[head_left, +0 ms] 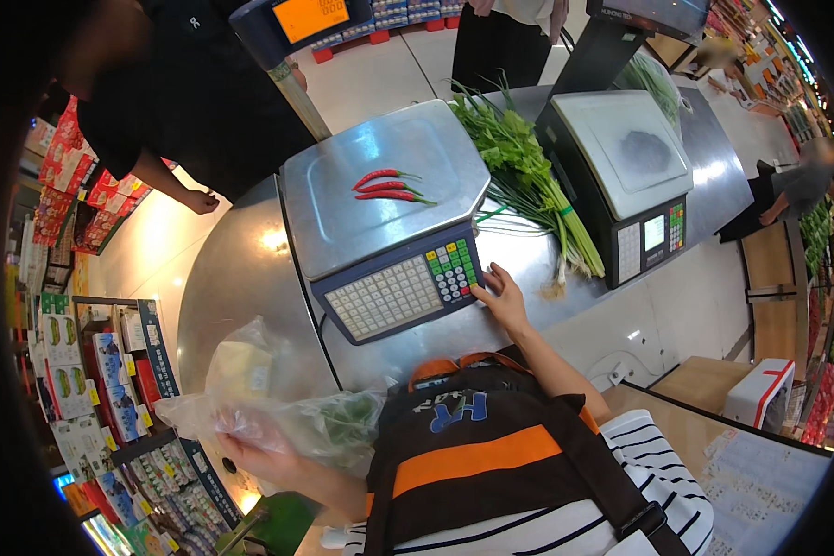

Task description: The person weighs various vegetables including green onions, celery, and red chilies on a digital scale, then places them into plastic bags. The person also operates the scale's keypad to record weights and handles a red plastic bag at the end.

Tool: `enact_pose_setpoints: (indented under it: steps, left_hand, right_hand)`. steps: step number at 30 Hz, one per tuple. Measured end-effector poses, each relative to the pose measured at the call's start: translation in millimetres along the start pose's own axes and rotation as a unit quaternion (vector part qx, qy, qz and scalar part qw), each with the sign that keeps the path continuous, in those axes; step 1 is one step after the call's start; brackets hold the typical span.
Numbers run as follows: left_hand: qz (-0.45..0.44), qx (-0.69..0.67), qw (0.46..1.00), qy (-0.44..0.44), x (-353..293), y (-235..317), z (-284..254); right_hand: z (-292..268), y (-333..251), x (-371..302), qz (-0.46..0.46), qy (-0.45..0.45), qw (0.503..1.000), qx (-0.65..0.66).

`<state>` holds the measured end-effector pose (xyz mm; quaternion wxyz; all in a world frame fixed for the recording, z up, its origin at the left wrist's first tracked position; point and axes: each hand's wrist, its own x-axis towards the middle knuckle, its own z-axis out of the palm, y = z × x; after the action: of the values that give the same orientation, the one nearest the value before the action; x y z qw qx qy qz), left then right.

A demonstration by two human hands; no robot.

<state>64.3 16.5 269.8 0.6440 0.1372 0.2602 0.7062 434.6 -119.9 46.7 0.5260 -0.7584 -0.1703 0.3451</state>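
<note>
Three red chili peppers [389, 185] with green stems lie on the steel pan [329, 218] of a counter scale. My right hand [502, 298] is at the right edge of that scale's keypad [452, 271], its thumb touching the coloured keys and its fingers apart, with nothing held. Lower left, my left hand [253, 451] is closed on a clear plastic bag [301, 417]. Through the plastic show a pale yellow piece [241, 371] with a label and something green [350, 417]. Whether this is one bag or two I cannot tell.
Celery [570, 227] and green onions [514, 196] lie between this scale and a second scale [621, 167]. A pole with a lit display [310, 18] rises behind. A person in black [199, 102] stands at the far left, another beyond the counter. Stacked boxes [111, 361] line the left.
</note>
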Motion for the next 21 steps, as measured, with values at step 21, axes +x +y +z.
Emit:
enact_pose_setpoints:
  steps: [21]
  left_hand:
    - [-0.008,-0.037,0.980,-0.196,-13,9,5]
  right_hand:
    - [16,-48,103,-0.160,0.055,0.985,0.041]
